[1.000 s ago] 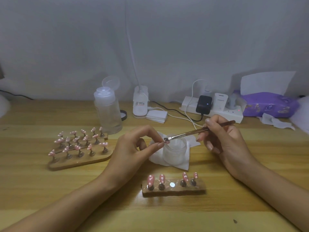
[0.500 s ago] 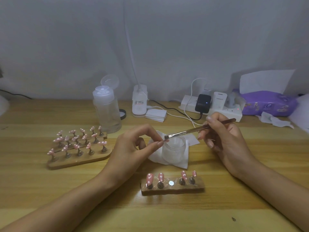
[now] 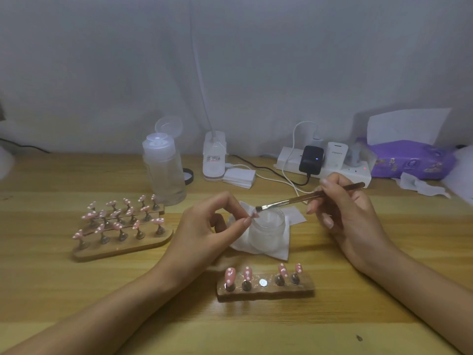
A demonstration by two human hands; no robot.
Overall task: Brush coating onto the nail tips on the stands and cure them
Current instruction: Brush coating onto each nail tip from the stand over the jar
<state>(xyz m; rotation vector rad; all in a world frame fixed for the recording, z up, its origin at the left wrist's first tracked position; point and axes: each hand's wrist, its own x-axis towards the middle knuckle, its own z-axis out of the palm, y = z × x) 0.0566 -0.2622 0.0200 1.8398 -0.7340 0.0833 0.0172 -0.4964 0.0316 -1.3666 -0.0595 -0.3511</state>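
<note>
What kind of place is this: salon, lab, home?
Probably a home desk set up for press-on nails. A tiered wooden stand holds pink nail tips, the right hand holds a brush over a frosted jar, and a power strip lies by the wall.

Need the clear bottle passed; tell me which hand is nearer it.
Left. The left hand is just front-right of the clear bottle; the right hand is farther right, past the jar.

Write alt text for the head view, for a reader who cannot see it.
A left hand pinches a pink nail tip by a frosted jar while the right hand touches a thin brush to it. A small wooden stand with four dotted tips sits nearest; a fuller stand sits left.
</note>
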